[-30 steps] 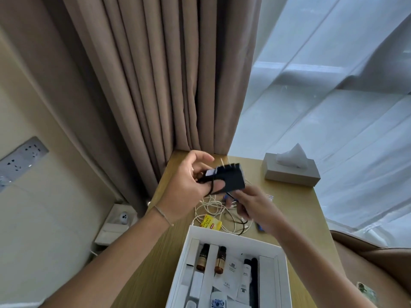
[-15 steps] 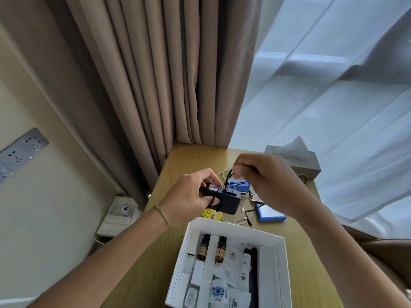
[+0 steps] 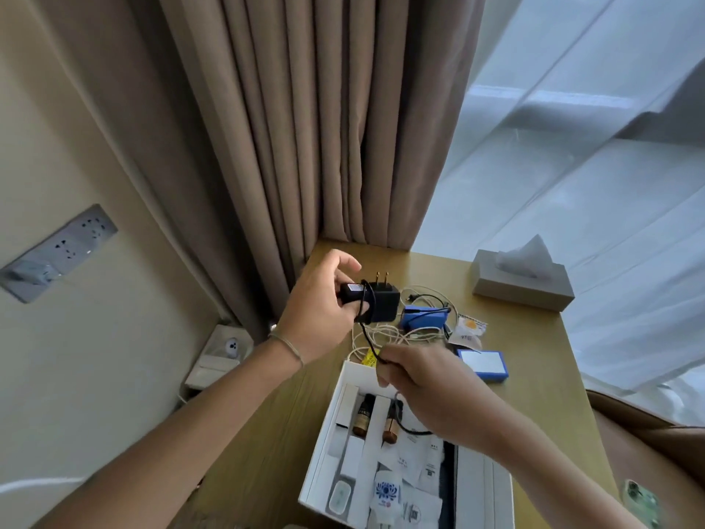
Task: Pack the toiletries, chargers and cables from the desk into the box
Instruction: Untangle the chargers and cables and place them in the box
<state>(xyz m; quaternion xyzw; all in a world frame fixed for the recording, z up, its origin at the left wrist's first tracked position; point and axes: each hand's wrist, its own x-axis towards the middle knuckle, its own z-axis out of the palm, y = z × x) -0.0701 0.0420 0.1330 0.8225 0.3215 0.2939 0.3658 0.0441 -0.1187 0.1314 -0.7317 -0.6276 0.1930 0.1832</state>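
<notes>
Head view: left hand (image 3: 318, 313) grips black charger (image 3: 375, 305) above desk (image 3: 534, 337), prongs pointing up. Right hand (image 3: 423, 387) pinches black cable (image 3: 368, 334) coming down from charger. White box (image 3: 343, 379) with toiletries directly under right hand. White cables (image 3: 385, 336) and blue pack (image 3: 421, 316) on desk beyond right hand

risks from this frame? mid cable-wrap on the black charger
1. The black cable runs slack from the black charger in the left hand to the right hand; loops might slip off the block.
2. That cable hangs right above the white cables on the desk and could snag them.
3. The cable's tail trails over the amber bottles in the white box and may drag on them.
</notes>
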